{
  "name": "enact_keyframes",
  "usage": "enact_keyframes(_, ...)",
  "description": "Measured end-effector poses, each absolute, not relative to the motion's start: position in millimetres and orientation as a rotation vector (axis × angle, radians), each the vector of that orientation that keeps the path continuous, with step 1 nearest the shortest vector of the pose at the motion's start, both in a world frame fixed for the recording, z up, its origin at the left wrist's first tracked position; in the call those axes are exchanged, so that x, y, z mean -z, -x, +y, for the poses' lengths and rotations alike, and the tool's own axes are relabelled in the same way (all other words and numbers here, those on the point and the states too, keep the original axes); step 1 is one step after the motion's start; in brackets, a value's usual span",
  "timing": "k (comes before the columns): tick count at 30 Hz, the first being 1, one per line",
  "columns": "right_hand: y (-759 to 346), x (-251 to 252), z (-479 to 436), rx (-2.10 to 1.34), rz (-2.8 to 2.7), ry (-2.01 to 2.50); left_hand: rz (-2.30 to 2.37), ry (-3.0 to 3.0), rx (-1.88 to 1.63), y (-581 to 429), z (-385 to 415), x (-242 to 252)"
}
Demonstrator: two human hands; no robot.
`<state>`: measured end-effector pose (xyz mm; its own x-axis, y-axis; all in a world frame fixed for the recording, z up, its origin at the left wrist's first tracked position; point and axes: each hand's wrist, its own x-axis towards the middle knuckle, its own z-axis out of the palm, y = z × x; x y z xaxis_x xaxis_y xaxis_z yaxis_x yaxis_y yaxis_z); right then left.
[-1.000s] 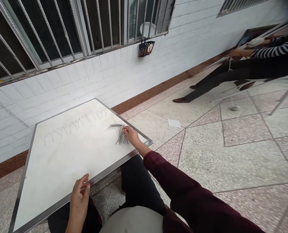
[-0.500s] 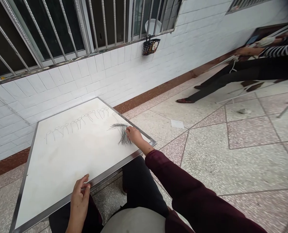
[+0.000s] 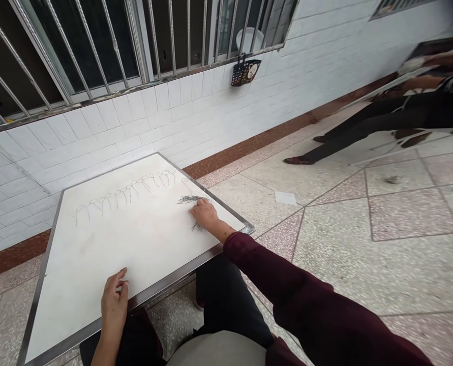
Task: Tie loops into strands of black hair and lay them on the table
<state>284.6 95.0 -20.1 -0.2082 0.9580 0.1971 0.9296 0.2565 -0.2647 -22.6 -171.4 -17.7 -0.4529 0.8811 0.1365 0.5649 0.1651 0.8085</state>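
A white tabletop [image 3: 134,244] with a metal edge stands in front of me. Over its right part, my right hand [image 3: 205,215] is lowered with curled fingers onto short, thin dark wires [image 3: 198,226]. It covers most of that bunch, so what the fingers grip is hidden. Just beyond the fingers lies a second bunch of dark strands [image 3: 190,199]. My left hand [image 3: 114,300] hovers at the near edge, thumb and fingers apart, holding nothing. Across the far side runs a row of several thin wire pieces with looped tops [image 3: 126,192].
Behind the table is a white tiled wall [image 3: 195,122] with a barred window [image 3: 165,40]. A small dark basket [image 3: 245,72] hangs below the bars. At right a seated person's legs [image 3: 363,124] stretch over the tiled floor [image 3: 333,249], where a white paper [image 3: 285,198] lies.
My right hand has moved slightly left and turned palm-down, hiding more of the near wire bunch. The left hand has shifted left. The whole view has swung a little.
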Motion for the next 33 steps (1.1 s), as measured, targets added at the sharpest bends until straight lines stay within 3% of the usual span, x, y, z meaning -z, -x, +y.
enact_keyframes(10, -248.0, 22.2, 83.6, -0.2, -2.296, 1.649, 2.474, -1.301, -1.197, 94.2, -169.1, 42.5)
enact_keyframes(18, -112.5, 48.5, 70.6, -0.515, -2.405, 1.208, 2.416, -1.281, -1.302, 94.5, -167.7, 51.3)
enact_keyframes(25, -2.2, 60.4, 79.7, -0.555, -2.34, 1.018, 2.341, -1.183, -1.422, 99.6, -167.1, 60.2)
enact_keyframes(33, 6.5, 69.1, 82.4, -0.508, -2.276, 0.919, 2.568, -1.166, -1.511, 202.0, -48.3, 44.0)
